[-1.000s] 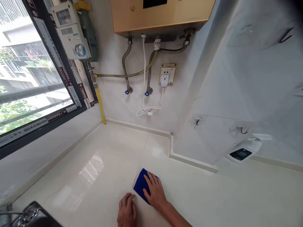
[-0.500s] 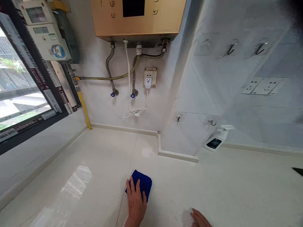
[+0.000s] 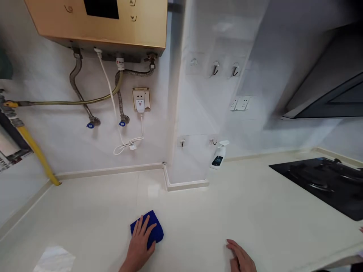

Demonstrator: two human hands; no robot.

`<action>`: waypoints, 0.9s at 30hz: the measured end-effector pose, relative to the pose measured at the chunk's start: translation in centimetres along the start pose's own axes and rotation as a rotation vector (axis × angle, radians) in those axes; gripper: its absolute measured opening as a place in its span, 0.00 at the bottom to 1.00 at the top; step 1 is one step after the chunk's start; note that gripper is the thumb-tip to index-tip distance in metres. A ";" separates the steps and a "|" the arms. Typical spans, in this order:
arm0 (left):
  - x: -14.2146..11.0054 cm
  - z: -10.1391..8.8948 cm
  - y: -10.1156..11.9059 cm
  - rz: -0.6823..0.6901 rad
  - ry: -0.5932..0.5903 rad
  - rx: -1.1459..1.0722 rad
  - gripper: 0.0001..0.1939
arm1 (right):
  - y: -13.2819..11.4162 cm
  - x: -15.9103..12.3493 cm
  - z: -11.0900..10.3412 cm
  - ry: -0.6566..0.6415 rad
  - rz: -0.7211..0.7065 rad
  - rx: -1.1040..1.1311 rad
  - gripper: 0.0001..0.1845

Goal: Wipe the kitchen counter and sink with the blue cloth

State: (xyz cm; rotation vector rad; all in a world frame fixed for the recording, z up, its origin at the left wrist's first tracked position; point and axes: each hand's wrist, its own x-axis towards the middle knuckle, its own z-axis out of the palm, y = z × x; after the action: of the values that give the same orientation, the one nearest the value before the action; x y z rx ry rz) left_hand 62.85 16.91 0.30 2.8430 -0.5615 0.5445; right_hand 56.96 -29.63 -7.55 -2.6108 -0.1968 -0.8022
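Observation:
A folded blue cloth [image 3: 155, 226] lies on the pale countertop [image 3: 181, 223], left of centre. My left hand [image 3: 141, 241] rests flat on it with the fingers spread and the thumb along its near edge. My right hand [image 3: 241, 257], partly cut off by the bottom of the view, is at the counter's near side, well to the right of the cloth. Its index finger is stretched out, the others bend loosely, and nothing shows in it. A white spray bottle [image 3: 219, 155] with a dark label stands against the back wall, beyond my right hand.
A black gas stove [image 3: 317, 181] is set into the counter at right, below a dark range hood [image 3: 326, 83]. A gold water heater [image 3: 99, 28] hangs at upper left above hoses and a plugged-in cord [image 3: 140, 105]. A wall corner [image 3: 187, 185] juts out behind the cloth.
The view has swung right, bringing the stove and hood into sight and moving the window mostly out. My left hand is still on the cloth, and more of my right hand shows.

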 end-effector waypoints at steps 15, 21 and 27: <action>1.4 -7.1 -6.3 -0.680 -0.261 -0.142 0.30 | -2.0 0.0 -0.4 0.027 0.006 -0.130 0.19; 3.4 -1.3 -1.7 -0.675 0.006 0.233 0.35 | -2.4 -0.1 -0.2 0.023 0.012 -0.122 0.20; 6.9 0.1 -3.2 -0.467 -0.035 0.314 0.33 | -3.7 0.8 -0.7 0.010 0.063 -0.095 0.20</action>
State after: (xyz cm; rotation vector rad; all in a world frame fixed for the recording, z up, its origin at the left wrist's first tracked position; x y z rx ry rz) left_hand 70.11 17.56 2.57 3.1241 0.2089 0.5305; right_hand 56.33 -26.54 -5.29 -2.6864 -0.0749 -0.8221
